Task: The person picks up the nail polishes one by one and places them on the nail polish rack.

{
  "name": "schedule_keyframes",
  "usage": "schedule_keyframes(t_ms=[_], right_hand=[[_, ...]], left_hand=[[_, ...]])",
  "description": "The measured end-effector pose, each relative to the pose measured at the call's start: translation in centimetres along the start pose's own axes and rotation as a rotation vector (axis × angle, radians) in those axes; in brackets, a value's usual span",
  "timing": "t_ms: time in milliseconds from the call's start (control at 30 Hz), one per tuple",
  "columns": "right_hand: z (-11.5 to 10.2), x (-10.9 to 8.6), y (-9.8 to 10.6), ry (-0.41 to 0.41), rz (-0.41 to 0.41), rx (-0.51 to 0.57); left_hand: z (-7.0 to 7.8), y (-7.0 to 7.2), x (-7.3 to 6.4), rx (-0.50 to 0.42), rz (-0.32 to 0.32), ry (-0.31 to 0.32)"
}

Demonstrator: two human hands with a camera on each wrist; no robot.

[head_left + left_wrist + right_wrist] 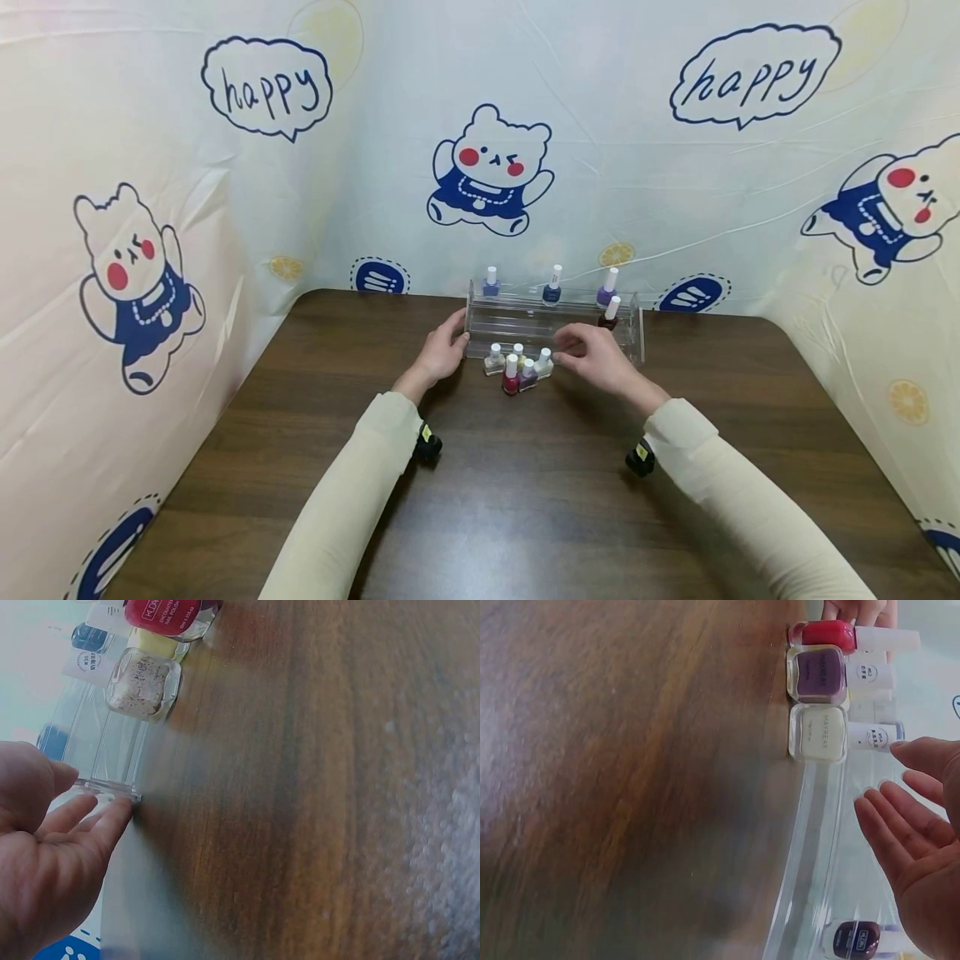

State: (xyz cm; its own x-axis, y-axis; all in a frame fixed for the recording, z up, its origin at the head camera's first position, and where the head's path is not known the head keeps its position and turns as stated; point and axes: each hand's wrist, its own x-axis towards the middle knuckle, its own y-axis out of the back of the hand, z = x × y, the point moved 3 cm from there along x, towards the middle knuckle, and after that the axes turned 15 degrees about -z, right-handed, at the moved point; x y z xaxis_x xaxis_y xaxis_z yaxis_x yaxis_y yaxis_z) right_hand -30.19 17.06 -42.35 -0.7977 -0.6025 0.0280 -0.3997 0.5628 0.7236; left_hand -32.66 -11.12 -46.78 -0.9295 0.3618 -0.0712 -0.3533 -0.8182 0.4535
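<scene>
My left hand (pixel 438 354) holds the left end of a clear stepped rack (pixel 517 321), its thumb and fingers about the end panel. Just in front of the rack several nail polish bottles stand clustered: a glitter one (pixel 142 684), a yellow one (pixel 161 643), a red one (pixel 511 379), a greyish-purple one (pixel 821 675) and a whitish one (pixel 819 733). Beside the whitish bottle is my right hand (pixel 596 358), fingers loosely spread and holding nothing. Its thumb tip overlaps that bottle's white cap in the right wrist view; contact is unclear.
Along the rack's top tier stand a light blue bottle (pixel 491 286), a dark blue bottle (pixel 552 292) and a purple bottle (pixel 607 292). A dark maroon bottle (pixel 855 940) sits one tier lower at the right. The brown table (pixel 495 500) meets a printed cloth (pixel 637 192) behind.
</scene>
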Motion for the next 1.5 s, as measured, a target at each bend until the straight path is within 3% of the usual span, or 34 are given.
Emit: schedule_keyframes(t_ms=[567, 1500], right_hand=[[-0.5, 0.6, -1.3, 0.036, -0.027, 0.034], [-0.4, 0.9, -1.8, 0.062, 0.022, -0.052]], left_hand=[[0.0, -0.1, 0.0, -0.007, -0.007, -0.004], [0.1, 0.0, -0.1, -0.009, -0.006, -0.009]])
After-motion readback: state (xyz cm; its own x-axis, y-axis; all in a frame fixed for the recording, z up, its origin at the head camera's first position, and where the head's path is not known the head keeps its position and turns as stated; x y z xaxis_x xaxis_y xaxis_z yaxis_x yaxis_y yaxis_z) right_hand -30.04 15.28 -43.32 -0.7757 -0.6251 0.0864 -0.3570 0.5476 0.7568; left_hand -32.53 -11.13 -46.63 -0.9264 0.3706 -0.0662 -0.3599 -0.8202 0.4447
